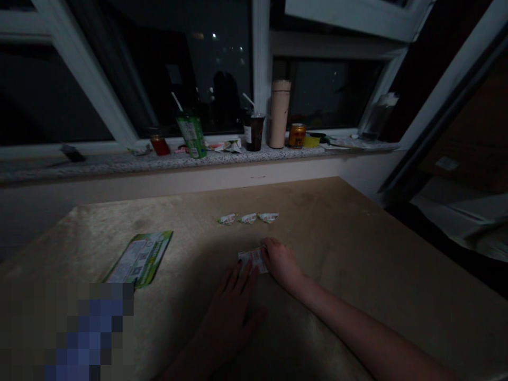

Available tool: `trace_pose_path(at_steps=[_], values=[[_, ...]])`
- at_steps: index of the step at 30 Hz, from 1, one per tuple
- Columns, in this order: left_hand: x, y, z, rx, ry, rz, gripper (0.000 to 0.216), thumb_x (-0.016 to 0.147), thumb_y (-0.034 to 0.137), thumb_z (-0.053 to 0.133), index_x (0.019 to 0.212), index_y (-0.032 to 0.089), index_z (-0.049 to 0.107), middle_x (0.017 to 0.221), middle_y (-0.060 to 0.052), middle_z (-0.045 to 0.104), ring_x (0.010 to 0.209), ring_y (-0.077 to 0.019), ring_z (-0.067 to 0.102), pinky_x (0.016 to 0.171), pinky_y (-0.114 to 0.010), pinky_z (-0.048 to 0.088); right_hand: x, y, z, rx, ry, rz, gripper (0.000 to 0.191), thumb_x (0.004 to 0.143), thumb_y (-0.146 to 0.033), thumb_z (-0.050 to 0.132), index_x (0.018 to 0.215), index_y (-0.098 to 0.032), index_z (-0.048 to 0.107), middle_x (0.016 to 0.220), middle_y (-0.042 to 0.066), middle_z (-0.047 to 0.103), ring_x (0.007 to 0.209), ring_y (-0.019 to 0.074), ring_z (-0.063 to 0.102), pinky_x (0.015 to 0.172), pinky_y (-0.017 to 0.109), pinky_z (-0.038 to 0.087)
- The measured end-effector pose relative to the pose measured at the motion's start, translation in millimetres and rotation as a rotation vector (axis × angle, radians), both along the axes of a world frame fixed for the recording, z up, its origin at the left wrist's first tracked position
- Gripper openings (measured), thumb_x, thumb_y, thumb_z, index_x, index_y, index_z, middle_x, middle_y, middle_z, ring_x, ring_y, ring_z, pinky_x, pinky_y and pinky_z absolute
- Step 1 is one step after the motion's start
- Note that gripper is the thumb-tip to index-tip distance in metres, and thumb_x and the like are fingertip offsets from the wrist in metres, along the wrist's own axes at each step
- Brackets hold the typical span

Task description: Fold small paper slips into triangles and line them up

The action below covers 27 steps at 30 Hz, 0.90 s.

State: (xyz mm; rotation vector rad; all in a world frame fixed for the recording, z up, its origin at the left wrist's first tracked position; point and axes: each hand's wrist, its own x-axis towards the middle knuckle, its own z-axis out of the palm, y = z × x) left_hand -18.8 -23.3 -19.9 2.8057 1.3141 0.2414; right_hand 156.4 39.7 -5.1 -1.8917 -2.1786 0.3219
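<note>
Dim light is blurring the print on the small paper point(251, 259), and a pixelated patch is hiding the near-left corner of the table point(357, 254). One paper is lying mid-table, long axis running left-right. The left hand point(226, 307) is pressing flat, fingers spread narrowly; the right hand point(280, 262) is curling fingertips onto its right edge. Three folded pieces point(248, 217) are lying in a row beyond, one green leaflet point(139, 259) at left.

green leaflet point(139, 259) print too blurred, no text legible anywhere
</note>
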Motion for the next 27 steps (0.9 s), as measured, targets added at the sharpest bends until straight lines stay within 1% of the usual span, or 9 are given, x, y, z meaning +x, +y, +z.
trace_pose_path(at_steps=[6,14,21,27], values=[[1.6,-1.8,-0.4,0.022,0.03,-0.015,0.062,0.093,0.047,0.038,0.145,0.018,0.022,0.15,-0.009,0.024,0.136,-0.03,0.023,0.11,-0.05,0.021,1.4,-2.2,-2.0,0.009,0.007,0.029,0.016,0.093,-0.018,0.039,0.099,-0.017,0.054,0.1,0.009,0.06,0.083,0.0175,0.063,0.069,0.026,0.042],[2.4,-2.7,0.0,0.019,0.042,0.0,0.065,0.093,0.047,0.039,0.147,0.018,0.017,0.151,-0.009,0.021,0.137,-0.0296,0.019,0.11,-0.049,0.021,3.0,1.1,-4.9,0.036,0.017,0.045,0.016,0.091,-0.018,0.04,0.096,-0.016,0.055,0.096,0.008,0.062,0.083,0.0184,0.063,0.067,0.026,0.042],[3.0,-3.3,1.3,0.019,0.059,0.011,0.063,0.093,0.047,0.038,0.146,0.019,0.02,0.151,-0.009,0.023,0.137,-0.0295,0.02,0.11,-0.051,0.02,2.3,3.3,-8.0,0.031,0.009,0.047,0.017,0.091,-0.019,0.04,0.098,-0.016,0.055,0.098,0.009,0.062,0.084,0.0191,0.063,0.068,0.026,0.042],[3.6,-3.2,4.6,0.011,0.068,0.007,0.064,0.093,0.047,0.038,0.146,0.016,0.019,0.151,-0.01,0.019,0.138,-0.0295,0.017,0.11,-0.05,0.021,2.2,2.6,-6.3,0.026,-0.005,0.046,0.017,0.091,-0.019,0.04,0.097,-0.017,0.055,0.097,0.009,0.062,0.082,0.0193,0.064,0.067,0.027,0.043]])
